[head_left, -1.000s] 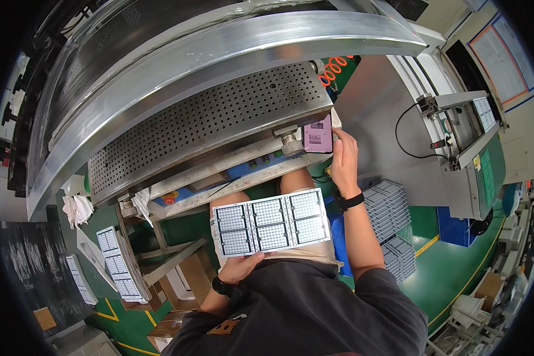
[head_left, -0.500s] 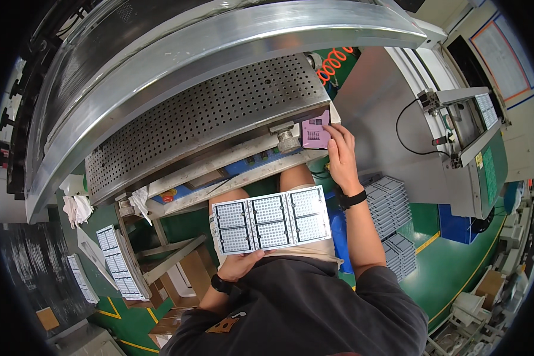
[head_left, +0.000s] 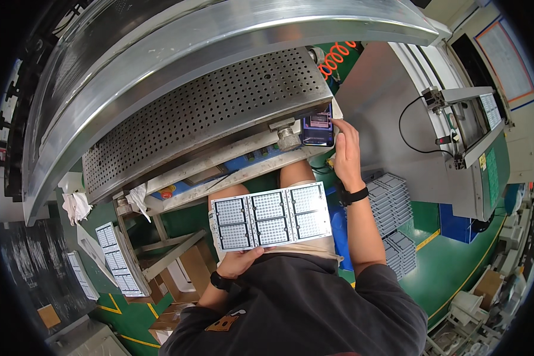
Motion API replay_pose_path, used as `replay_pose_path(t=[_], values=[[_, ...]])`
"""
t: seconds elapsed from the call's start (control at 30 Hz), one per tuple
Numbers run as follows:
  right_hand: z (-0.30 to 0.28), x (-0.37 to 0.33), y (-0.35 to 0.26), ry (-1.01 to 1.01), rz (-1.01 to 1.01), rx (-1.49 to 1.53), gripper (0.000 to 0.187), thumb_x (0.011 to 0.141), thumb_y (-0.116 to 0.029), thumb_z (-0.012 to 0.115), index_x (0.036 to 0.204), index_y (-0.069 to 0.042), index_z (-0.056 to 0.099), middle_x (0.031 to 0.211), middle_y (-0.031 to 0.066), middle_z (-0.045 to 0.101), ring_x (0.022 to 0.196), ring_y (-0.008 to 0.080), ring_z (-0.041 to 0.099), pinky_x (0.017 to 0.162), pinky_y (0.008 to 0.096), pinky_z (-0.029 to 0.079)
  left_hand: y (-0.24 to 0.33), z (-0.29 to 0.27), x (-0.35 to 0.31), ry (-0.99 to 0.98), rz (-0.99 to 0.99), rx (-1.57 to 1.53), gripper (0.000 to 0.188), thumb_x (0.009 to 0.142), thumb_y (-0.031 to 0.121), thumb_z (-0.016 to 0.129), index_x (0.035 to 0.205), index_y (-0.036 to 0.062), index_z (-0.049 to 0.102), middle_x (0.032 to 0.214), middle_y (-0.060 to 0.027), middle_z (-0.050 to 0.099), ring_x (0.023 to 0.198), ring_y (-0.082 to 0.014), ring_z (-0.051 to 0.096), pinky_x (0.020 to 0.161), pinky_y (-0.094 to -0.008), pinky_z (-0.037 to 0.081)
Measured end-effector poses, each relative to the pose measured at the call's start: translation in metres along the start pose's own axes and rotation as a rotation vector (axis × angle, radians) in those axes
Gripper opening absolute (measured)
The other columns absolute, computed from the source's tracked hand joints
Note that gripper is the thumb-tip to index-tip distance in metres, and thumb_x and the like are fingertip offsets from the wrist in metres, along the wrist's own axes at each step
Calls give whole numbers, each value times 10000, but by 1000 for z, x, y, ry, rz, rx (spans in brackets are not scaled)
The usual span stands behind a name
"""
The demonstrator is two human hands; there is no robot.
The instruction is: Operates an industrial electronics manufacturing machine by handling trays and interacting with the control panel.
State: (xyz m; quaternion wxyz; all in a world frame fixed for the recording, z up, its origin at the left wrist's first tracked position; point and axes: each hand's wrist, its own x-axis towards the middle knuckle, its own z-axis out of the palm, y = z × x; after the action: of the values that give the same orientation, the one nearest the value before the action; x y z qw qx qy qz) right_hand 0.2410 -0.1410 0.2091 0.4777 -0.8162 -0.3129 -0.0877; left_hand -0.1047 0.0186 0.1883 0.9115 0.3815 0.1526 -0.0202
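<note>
My left hand (head_left: pixel 240 263) grips a white circuit board panel (head_left: pixel 270 217) by its lower edge, the thumb lying over the edge. The panel rests over my lap and shows several dark-bordered grids. Beside a smartphone (head_left: pixel 318 129), my right hand (head_left: pixel 347 148) is open, its fingers stretched out, the tips close to the phone's right edge. Whether they touch it I cannot tell. The phone lies face up with a lit, mostly dark screen, on the ledge beneath the perforated metal table (head_left: pixel 219 113).
A thick metal frame (head_left: pixel 231 50) arches above the perforated table. More panels (head_left: pixel 120 261) stand stacked at left. Grey trays (head_left: pixel 388 202) are piled on the floor at right, near a grey machine (head_left: pixel 380 113). A red button (head_left: pixel 167 192) sits under the table.
The phone's screen has turned from a pink page to a mostly dark one. My right fingers have drawn off the screen to its right edge. The panel stays in my left hand.
</note>
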Motion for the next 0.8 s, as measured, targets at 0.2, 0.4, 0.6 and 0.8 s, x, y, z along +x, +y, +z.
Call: replay_pose_path(t=[0.2, 0.4, 0.6, 0.8], values=[[-2, -2, 3, -30, 6, -110, 350, 1039, -177, 433, 1319, -25, 579, 1319, 174, 558, 1250, 354, 489, 1088, 437, 375, 2, 2, 3, 4, -4, -6, 485, 958, 31, 639, 1417, 63, 485, 1372, -107, 584, 1260, -269, 581, 1069, -469, 495], [2, -4, 4, 57, 41, 30, 344, 1033, -181, 451, 1313, -34, 586, 1307, 180, 558, 1247, 354, 491, 1091, 438, 375, 1, 3, 2, -6, 6, -26, 462, 974, -49, 578, 1414, 51, 478, 1361, -90, 580, 1242, -238, 579, 1093, -455, 477], [5, 0, 3, 8, 0, -26, 333, 1031, -194, 472, 1301, -57, 610, 1304, 178, 554, 1249, 354, 486, 1083, 433, 382, -1, 1, 1, -3, 28, 20, 455, 951, -4, 632, 1388, 45, 515, 1321, -109, 618, 1221, -262, 606, 1045, -443, 517], [6, -2, 0, 5, 7, -73, 276, 1013, -213, 538, 1199, -125, 721, 1304, 153, 553, 1232, 329, 475, 1022, 404, 410, 1, 2, -1, 28, -13, 0, 433, 971, -62, 570, 1387, 36, 505, 1328, -87, 602, 1222, -230, 589, 1077, -418, 487]])
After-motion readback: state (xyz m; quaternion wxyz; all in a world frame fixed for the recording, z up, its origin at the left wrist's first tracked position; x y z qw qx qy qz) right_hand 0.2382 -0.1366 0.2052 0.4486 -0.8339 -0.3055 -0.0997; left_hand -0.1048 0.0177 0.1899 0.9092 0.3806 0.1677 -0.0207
